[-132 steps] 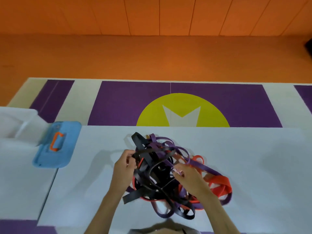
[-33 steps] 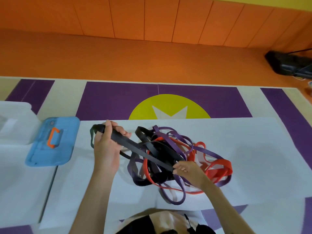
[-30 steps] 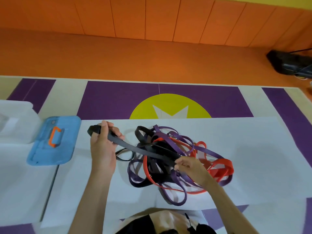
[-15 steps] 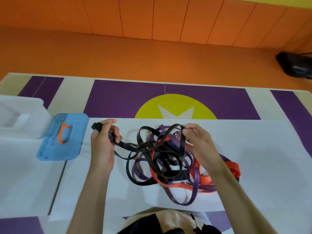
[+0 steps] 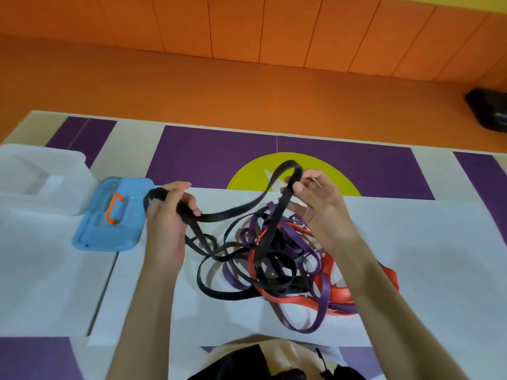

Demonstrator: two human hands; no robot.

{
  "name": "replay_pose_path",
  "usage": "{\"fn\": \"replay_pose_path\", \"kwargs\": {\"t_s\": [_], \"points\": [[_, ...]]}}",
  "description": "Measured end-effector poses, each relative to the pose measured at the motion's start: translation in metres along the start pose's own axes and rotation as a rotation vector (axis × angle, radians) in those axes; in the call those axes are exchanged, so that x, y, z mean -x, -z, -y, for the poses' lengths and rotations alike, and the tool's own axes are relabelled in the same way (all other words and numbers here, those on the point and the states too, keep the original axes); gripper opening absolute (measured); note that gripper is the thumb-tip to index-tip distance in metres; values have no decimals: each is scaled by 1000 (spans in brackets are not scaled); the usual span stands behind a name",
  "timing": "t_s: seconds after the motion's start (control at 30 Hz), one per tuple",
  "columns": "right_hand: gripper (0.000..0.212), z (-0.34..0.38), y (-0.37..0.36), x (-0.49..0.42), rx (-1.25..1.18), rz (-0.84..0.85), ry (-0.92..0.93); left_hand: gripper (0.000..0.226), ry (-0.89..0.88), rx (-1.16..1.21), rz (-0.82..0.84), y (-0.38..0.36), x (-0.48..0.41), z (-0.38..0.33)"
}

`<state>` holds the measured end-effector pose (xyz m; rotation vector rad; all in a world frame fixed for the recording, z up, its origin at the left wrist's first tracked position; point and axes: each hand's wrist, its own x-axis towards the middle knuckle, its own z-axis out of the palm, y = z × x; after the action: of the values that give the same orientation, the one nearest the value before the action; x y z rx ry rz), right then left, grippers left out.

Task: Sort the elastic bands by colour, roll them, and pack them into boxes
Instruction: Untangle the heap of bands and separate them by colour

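A tangle of black, purple and red elastic bands (image 5: pixel 285 259) lies on the white table sheet (image 5: pixel 425 242). My left hand (image 5: pixel 167 215) grips one end of a black band (image 5: pixel 236 212), its loop sticking out past my fingers on the left. My right hand (image 5: pixel 318 207) pinches a raised loop of black band above the pile; from there the band runs down into the tangle. Between my hands the black band sags in an arc.
A blue box lid with an orange handle (image 5: pixel 112 215) lies left of my left hand. A clear plastic box (image 5: pixel 38 176) stands at the far left. A black device (image 5: pixel 491 108) sits on the orange floor at the far right.
My right hand has lifted a loop of black band up and away from the pile. My left hand keeps its grip on the band's other end.
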<state>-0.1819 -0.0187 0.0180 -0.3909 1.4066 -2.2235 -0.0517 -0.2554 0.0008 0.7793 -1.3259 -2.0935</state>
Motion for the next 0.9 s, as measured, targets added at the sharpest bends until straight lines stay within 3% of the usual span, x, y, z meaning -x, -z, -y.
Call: {"fn": "replay_pose_path", "kwargs": {"t_s": [0.1,0.27,0.57,0.7,0.83,0.9], "points": [[17,-6,-8,-7,113,76,40,10,34,-30,101,-10,8,10],[31,-27,-17,-11,511,171,44,26,-6,-93,176,-18,17,17],[34,-63,26,-3,1072,277,-116,23,-109,-60,-70,10,8,-18],[24,-74,45,3,1073,307,-251,18,-194,-90,-86,23,10,-41],[36,-98,52,9,1254,256,-283,16,-222,-124,-85,24,14,-48],[50,-114,56,14,1339,231,-415,15,-202,-147,-102,24,15,-47]]}}
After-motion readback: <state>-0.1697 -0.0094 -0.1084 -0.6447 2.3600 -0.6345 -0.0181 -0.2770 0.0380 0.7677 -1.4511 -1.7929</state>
